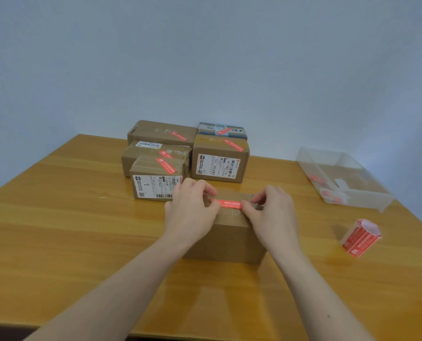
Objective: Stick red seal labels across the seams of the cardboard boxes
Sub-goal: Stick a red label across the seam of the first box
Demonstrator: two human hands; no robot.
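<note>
A plain cardboard box (229, 239) stands on the wooden table (70, 230) right in front of me. A red seal label (228, 203) lies stretched across its top. My left hand (192, 212) pinches the label's left end, and my right hand (271, 212) pinches its right end. Whether the label is stuck down along its whole length cannot be told. A roll of red seal labels (361, 238) lies on its side to the right.
Several cardboard boxes (160, 178) with red labels on their tops are grouped behind the near box, the tallest (219, 161) at the right. A clear plastic bin (342, 178) holding red scraps and white backing strips stands at the far right. A pale wall rises behind.
</note>
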